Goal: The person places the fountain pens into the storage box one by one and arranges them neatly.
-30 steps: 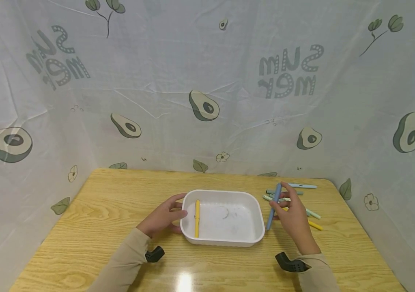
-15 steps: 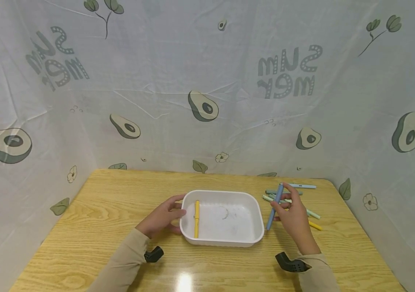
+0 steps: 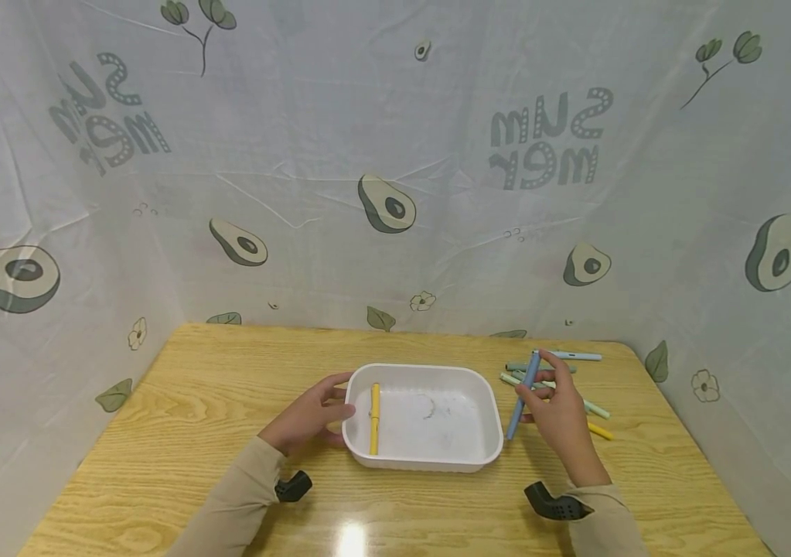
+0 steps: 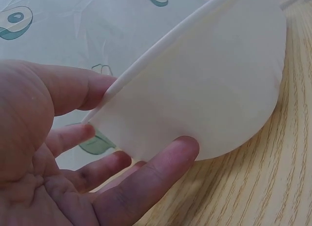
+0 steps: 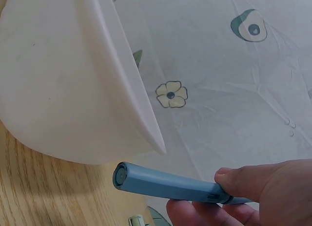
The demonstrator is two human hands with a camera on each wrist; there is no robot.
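In the head view a white plastic tray [image 3: 430, 466] stands mid-table with a yellow pen [image 3: 375, 418] lying upright along its left end. My left hand [image 3: 308, 414] holds the tray's left end, one digit over the rim; in the left wrist view another fingertip [image 4: 185, 147] rests against the outer wall [image 4: 219, 99]. My right hand [image 3: 557, 410] pinches a blue capped pen [image 3: 523, 398] just right of the tray. In the right wrist view the blue pen [image 5: 165, 183] points at the tray, apart from its wall [image 5: 58, 84], with thumb above and fingers below.
Behind my right hand lie several loose pens: a light blue pen [image 3: 579, 356], a dark green pen [image 3: 562, 369], a pale green pen [image 3: 597, 408] and a yellow pen [image 3: 600, 431]. A patterned curtain [image 3: 298, 232] hangs at the wooden table's [image 3: 179, 433] back and sides.
Almost nothing differs. The whole head view has shifted very slightly, while both hands, the tray and the blue pen keep the same places relative to one another.
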